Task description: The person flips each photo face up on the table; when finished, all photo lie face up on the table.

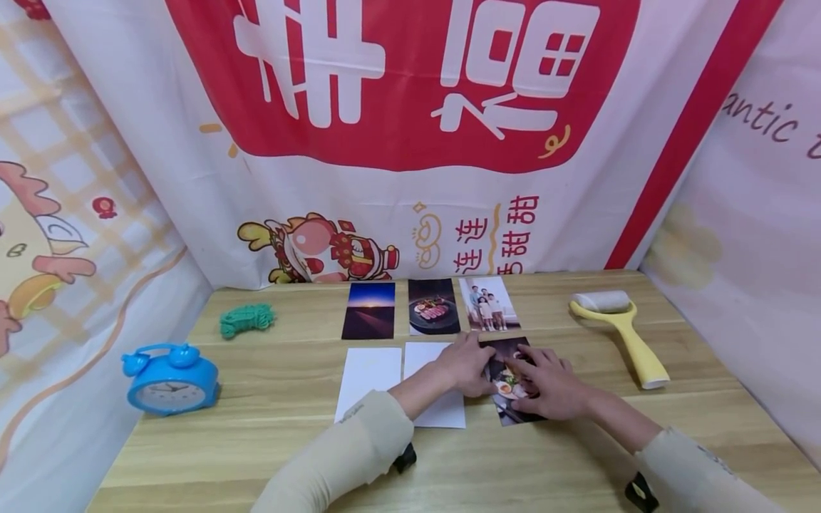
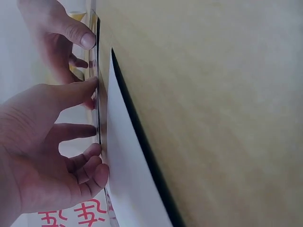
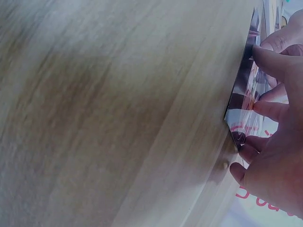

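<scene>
A dark food photo point(image 1: 511, 385) lies slightly turned on the wooden table, at the right end of the front row. My left hand point(image 1: 467, 365) touches its left side, with fingertips down at the edge. From the right, my right hand point(image 1: 554, 385) rests spread fingers on the picture, covering part of it. In the left wrist view, my left hand point(image 2: 52, 146) has thumb and fingers apart, touching the thin photo. The right wrist view has my right hand point(image 3: 279, 118) with fingertips on the glossy surface. Beside the left hand lies a white card point(image 1: 442, 406), partly hidden under the forearm.
Another white card point(image 1: 368, 374) is at the left. Behind stand in a row a sunset photo point(image 1: 369, 311), a steak photo point(image 1: 434, 292) and a family photo point(image 1: 487, 306). Around them are green cord point(image 1: 246, 320), a blue alarm clock point(image 1: 172, 385) and a yellow-handled lint roller point(image 1: 631, 342).
</scene>
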`<state>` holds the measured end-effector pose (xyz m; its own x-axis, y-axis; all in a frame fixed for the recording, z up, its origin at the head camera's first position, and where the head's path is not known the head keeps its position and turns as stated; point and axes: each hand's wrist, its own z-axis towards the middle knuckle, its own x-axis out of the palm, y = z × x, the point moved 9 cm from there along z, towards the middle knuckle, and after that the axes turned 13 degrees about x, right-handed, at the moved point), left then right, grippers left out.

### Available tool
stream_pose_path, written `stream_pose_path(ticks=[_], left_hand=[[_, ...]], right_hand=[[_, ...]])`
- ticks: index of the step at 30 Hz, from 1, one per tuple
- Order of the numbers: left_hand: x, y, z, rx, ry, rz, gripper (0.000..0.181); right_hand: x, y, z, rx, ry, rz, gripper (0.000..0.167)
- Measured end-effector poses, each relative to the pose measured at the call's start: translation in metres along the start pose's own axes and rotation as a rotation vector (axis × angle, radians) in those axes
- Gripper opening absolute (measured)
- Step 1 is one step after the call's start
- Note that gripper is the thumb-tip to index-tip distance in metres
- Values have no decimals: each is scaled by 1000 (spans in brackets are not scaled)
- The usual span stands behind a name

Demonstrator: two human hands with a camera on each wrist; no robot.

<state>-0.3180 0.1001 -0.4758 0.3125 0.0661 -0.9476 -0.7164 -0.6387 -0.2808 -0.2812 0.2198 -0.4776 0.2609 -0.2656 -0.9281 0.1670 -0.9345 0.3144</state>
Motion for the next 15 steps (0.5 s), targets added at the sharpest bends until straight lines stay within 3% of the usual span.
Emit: stream_pose_path(ticks=[5,8,12,15], left_hand=[[-7,3,-4,33,-8,-33,63],[-15,7,-10,51,-18,-22,58],[-25,18,-23,50,16,22,57],[-31,30,-37,37,31,0,62]], right_hand=[[0,2,-1,4,-14,-6,73],[-6,6,-2,-7,-87,31,63],[-22,15,-1,-54,-220,91,51],[-27,21,4,-53,-218,140,49]])
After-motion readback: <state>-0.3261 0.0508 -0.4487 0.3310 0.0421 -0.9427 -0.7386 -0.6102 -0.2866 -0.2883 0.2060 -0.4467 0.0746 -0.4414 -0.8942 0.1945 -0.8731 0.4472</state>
